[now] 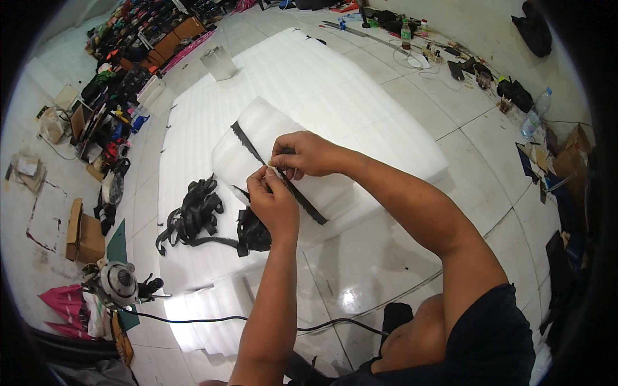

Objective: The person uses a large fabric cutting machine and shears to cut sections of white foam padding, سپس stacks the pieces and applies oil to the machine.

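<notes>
A black, fuzzy-edged strip (311, 207) lies slantwise across a white foam piece (261, 116) in front of me. Over the strip's middle, my left hand (273, 196) and my right hand (309, 154) meet with fingertips pinched together. Between them is something small and pale that I cannot make out. Both hands are closed, the left just nearer to me than the right. Left of the foam piece sits a loose tangle of black strips (196, 209). Another black bundle (253, 231) lies beside my left wrist, partly hidden by it.
Everything rests on a large white foam slab (360, 96) on the tiled floor. A round-bodied machine (119, 283) stands at the lower left, its black cable (206, 318) crossing toward my leg. Piled goods (138, 48) line the left wall; bottles (534, 119) and clutter stand at right.
</notes>
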